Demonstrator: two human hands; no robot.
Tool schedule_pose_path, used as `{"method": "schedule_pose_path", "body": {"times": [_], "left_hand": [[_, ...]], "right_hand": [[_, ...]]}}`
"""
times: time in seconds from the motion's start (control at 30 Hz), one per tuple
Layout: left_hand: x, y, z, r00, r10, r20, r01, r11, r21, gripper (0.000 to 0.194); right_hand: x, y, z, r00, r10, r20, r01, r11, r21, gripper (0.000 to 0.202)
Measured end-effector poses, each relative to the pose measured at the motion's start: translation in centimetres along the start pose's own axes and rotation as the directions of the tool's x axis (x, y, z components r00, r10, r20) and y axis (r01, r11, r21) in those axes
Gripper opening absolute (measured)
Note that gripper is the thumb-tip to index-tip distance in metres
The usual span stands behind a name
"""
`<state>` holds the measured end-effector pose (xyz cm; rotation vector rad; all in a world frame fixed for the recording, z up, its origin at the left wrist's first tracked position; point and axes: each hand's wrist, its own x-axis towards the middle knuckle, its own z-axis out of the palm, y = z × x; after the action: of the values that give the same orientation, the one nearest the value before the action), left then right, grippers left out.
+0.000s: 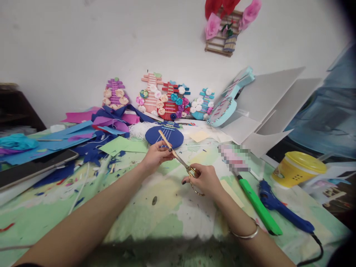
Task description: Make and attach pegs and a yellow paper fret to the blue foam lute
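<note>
Over the middle of the table, my left hand [155, 158] pinches a thin wooden stick [164, 137], which points up and to the left. My right hand [207, 181] has its fingers in the gold handles of a pair of scissors [190, 170]. The scissors' blades reach up to the lower end of the stick by my left fingertips; whether they are open there I cannot make out. Just behind my left hand lies a dark blue oval craft instrument [150, 138] with white strings and small crossbars.
Finished craft instruments with paper flowers [169, 102] lean against the wall. Coloured sheets [80, 131] and a phone [36, 168] lie left. At right are a green cutter [260, 205], a blue glue gun [283, 207] with a cord, and a yellow tub [297, 170].
</note>
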<state>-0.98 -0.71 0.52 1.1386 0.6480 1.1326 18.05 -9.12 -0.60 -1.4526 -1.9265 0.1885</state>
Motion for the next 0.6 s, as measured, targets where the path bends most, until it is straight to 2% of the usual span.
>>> {"method": "schedule_pose_path", "body": {"times": [0.33, 0.6], "left_hand": [[-0.25, -0.01, 0.27, 1.000, 0.018, 0.009, -0.018, 1.000, -0.009, 0.035], [-0.03, -0.14, 0.10, 0.999, 0.028, 0.025, -0.028, 0.999, -0.024, 0.033]], "right_hand": [[-0.15, -0.05, 0.10, 0.999, 0.029, 0.015, -0.031, 0.996, 0.086, 0.015], [-0.09, 0.10, 0.09, 0.999, 0.029, 0.022, -0.031, 0.996, 0.088, 0.034]]}}
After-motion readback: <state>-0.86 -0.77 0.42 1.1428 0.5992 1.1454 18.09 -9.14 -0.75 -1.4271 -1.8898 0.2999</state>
